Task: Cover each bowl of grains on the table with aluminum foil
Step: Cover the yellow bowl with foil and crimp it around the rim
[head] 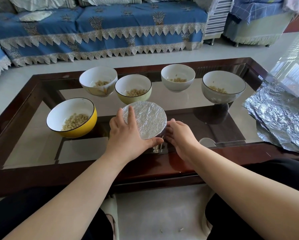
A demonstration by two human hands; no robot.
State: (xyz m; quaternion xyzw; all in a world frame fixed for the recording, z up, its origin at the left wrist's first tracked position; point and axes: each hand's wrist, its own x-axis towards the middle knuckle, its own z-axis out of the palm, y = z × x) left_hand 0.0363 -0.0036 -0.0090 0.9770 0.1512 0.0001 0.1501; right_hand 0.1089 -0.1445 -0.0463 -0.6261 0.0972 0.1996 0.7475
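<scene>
Left hand [126,130] lies flat, fingers spread, on the foil [145,118], right hand [178,134] cups the bowl's side, fingers hidden — thin foil tears easily, so press at the rim.

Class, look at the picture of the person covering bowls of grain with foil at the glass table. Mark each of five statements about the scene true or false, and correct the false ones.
1. Exactly one bowl is already covered with foil. True: the foil-covered bowl is the only one wrapped.
2. Five bowls of grain are uncovered. True: the yellow bowl, the green bowl and three pale bowls stand open.
3. The spare foil sheets lie at the left end of the table. False: the foil sheets lie at the right end.
4. Only one hand touches the covered bowl. False: the left hand and the right hand both press against it.
5. The yellow bowl is empty. False: it holds grains.
</scene>
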